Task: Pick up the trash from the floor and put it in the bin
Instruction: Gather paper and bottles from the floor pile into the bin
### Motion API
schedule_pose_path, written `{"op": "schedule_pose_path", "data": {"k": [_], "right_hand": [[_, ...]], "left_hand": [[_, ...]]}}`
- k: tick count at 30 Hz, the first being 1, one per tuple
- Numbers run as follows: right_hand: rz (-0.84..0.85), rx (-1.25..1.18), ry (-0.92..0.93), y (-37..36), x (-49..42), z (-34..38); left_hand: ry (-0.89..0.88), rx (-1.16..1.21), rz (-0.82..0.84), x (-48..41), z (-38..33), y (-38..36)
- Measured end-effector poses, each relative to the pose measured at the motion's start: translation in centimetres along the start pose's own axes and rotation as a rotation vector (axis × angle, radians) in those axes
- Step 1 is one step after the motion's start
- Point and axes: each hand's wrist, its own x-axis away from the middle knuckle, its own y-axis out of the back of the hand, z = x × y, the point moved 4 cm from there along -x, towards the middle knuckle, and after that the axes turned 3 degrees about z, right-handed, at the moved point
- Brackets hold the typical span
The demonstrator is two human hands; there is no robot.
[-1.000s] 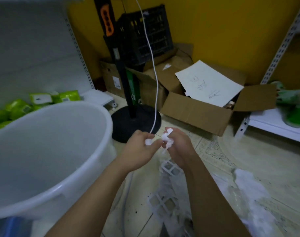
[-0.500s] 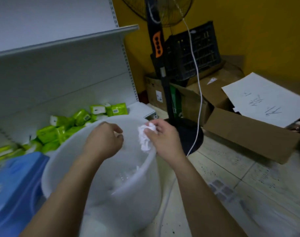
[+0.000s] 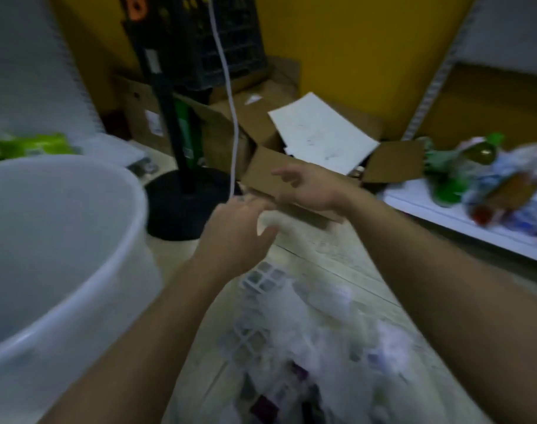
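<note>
Gone from the right hand (image 3: 310, 191) since half a second earlier: the crumpled white paper wad. Fingers spread and empty now, held above the floor, clear of the large translucent white plastic bin (image 3: 77, 270) at left. Left hand (image 3: 239, 231) loosely open beside it, holding nothing. Blurred white plastic trash (image 3: 307, 341) heaped on the pale tiled floor (image 3: 337, 249) between the forearms. Beyond: brown cardboard box (image 3: 261, 175), black fan base (image 3: 181, 206), yellow wall (image 3: 352, 41).
</note>
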Motion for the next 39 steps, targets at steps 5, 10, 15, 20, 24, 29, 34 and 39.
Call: {"op": "schedule_pose_path", "data": {"k": [5,10,15,20,24,29,34,39], "right_hand": [[0.094,0.343,-0.266,4.9,8.8,-9.9],[0.031,0.247,-0.466,3.2,19.9,-18.8],[-0.073,0.111,-0.902,-4.4,31.5,-30.7],[-0.053,-0.023,-1.222,-9.3,40.4,-38.3],[-0.137,0.01,-1.401,-9.9,44.8,-42.8],[-0.2,0.026,-1.517,-10.1,47.4,-47.7],[-0.202,-0.122,-1.448,-9.8,47.1,-49.8],[-0.305,0.138,-1.004,-10.9,39.9,-45.0]], "left_hand": [[-0.051,0.235,0.288,-0.7,-5.8,-9.8],[-0.135,0.262,0.454,0.3,-10.2,-16.7],[-0.202,0.241,0.628,2.6,-13.2,-22.9],[-0.255,0.216,0.729,4.4,-16.4,-27.8],[-0.343,0.258,0.806,5.6,-20.4,-30.9],[-0.379,0.341,0.854,6.6,-24.2,-33.5],[-0.355,0.358,0.883,7.4,-24.7,-34.9],[-0.301,0.249,0.886,8.1,-22.5,-36.0]]}}
